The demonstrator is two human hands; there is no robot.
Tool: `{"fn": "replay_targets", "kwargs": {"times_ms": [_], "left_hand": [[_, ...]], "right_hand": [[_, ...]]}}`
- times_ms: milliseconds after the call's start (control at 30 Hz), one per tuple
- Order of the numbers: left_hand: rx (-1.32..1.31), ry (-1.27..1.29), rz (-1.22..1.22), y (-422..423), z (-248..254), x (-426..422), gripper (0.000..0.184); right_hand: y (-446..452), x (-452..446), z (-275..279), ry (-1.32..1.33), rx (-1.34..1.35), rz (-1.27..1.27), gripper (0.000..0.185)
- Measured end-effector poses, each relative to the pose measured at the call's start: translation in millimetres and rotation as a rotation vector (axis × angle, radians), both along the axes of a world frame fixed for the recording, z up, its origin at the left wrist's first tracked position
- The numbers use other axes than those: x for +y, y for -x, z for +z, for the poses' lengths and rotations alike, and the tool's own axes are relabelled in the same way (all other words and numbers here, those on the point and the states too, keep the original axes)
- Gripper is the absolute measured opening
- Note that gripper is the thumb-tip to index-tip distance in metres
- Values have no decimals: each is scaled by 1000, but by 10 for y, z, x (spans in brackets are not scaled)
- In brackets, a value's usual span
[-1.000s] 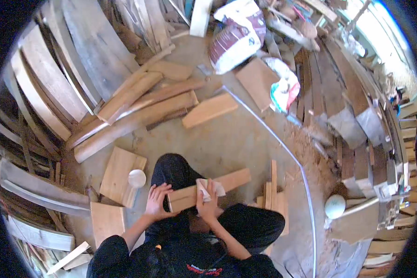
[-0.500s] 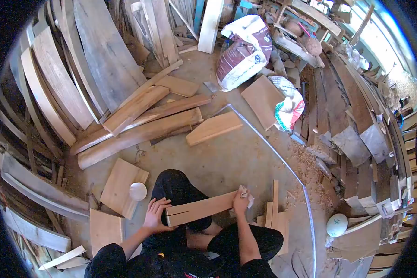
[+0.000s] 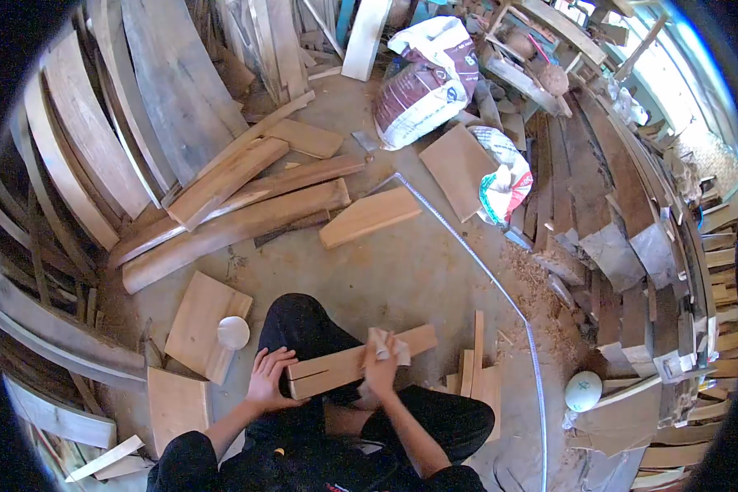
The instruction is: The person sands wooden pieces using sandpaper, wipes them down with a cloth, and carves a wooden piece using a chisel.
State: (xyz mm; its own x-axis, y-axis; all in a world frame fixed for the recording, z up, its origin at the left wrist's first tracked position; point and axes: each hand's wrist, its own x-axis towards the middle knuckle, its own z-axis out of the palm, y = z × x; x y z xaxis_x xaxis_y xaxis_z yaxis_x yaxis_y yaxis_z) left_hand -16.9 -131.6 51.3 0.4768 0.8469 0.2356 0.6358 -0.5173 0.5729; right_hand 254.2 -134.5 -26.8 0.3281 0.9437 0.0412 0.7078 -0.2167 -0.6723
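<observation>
Where the slotted board (image 3: 340, 366) lay: it slanted across above your lap, its slotted end at your left hand and its plain end out past your right; whether it rested on your legs could not be told.
Left hand (image 3: 271, 379): you grasped the slotted end, thumb along the near edge, fingers by the far corner.
Right hand (image 3: 377, 377): you clenched a crumpled pale sheet (image 3: 398, 353) against the board; whether it was cloth or paper could not be told.
Floor (image 3: 303, 271): you sat on it with knees bent, in dark trousers (image 3: 297, 318).
Broad board (image 3: 192, 321): it lay to your left, with a white round object (image 3: 233, 333) at its edge.
Narrow strips (image 3: 478, 353): they lay just beyond your right knee.
Angled-end board (image 3: 371, 218): it lay in front of you, near some long timbers (image 3: 246, 234).
Pale band (image 3: 526, 324): it ran along the floor to your right, bent partway.
Brown-and-white sack (image 3: 428, 82): it stood well ahead of you, near a smaller bag (image 3: 504, 184).
</observation>
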Motion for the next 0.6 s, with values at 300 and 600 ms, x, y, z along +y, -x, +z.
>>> {"fn": "replay_targets", "kwargs": {"times_ms": [300,600], "left_hand": [[4,-1,-1,-22,8,15,78],[15,-41,-10,-24,35,-32,78]], "right_hand": [[-1151,475,-722,236,7,-487,67],[395,-163,338,37,93,-78,60]]}}
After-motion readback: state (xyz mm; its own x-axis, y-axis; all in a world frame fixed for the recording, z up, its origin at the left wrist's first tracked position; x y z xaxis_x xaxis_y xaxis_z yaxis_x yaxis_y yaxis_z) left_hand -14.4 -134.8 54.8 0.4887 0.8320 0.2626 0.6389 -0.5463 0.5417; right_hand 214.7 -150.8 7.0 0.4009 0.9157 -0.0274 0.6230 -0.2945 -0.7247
